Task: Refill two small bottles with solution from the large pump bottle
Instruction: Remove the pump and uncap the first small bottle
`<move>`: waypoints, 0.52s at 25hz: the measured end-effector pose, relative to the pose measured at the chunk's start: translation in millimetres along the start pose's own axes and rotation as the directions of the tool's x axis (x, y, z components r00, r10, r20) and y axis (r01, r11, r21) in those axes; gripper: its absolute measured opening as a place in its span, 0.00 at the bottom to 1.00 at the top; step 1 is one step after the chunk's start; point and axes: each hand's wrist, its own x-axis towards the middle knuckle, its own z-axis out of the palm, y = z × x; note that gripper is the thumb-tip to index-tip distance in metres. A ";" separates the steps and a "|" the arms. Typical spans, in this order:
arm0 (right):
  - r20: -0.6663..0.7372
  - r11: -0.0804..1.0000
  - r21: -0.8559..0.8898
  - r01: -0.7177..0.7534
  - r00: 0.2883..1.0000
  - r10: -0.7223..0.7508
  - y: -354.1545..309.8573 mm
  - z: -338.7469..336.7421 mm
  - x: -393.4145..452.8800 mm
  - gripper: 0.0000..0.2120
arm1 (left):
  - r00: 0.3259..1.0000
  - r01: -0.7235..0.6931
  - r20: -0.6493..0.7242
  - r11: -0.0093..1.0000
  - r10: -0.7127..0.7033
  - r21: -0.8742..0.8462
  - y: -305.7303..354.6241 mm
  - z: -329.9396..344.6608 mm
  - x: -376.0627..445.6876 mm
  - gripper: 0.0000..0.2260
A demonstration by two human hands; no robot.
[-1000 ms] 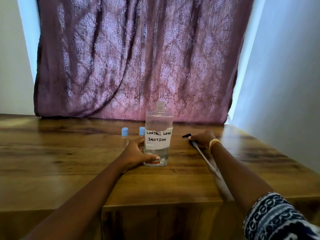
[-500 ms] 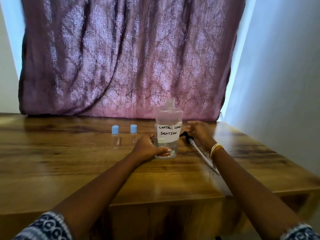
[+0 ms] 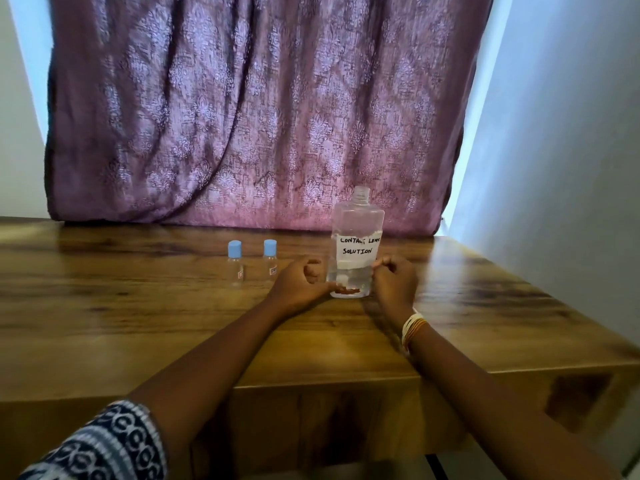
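A purple patterned curtain [image 3: 256,109] fills the upper half of the frame, with pale wall at the far left and along the right edge. Below it a wooden table [image 3: 104,306] spans the frame, its front edge running across the lower third.

At the lower left corner a patterned dark-and-white sleeve [image 3: 104,445] covers the upper part of the left arm. Left of centre, two small clear bottles with blue caps stand upright on the table, side by side but apart: the left small bottle [image 3: 235,263] and the right small bottle [image 3: 270,259], both capped.

Just right of them the left hand [image 3: 299,284] rests on the table with its fingers loosely curled; its thumb lies against the base of the large bottle [image 3: 356,244], the other fingers holding nothing. The large bottle stands upright at centre right, its neck uncapped, a white handwritten label reading "CONTACT LENS SOLUTION", and a little clear liquid at the bottom.

The right hand [image 3: 394,284] is at the bottle's right side, fingers curled against its lower wall. Bangles [image 3: 412,329] circle the right wrist.
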 end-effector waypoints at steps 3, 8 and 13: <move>0.237 0.991 0.045 0.130 0.962 -0.137 -7.1 25.8 -32.0 0.15 | 0.998 0.016 -0.056 1.000 -0.017 -0.022 -12.9 -31.8 -16.3 0.08; 0.464 0.912 -0.078 0.403 0.824 -0.324 -34.6 90.7 -43.7 0.14 | 0.959 0.135 -0.247 0.990 -0.141 -0.042 -44.0 -75.9 -28.3 0.09; 0.518 0.962 -0.078 0.261 0.835 -0.185 -46.7 124.9 -25.8 0.16 | 0.943 0.132 -0.305 0.991 -0.134 -0.027 -50.5 -77.6 -26.2 0.05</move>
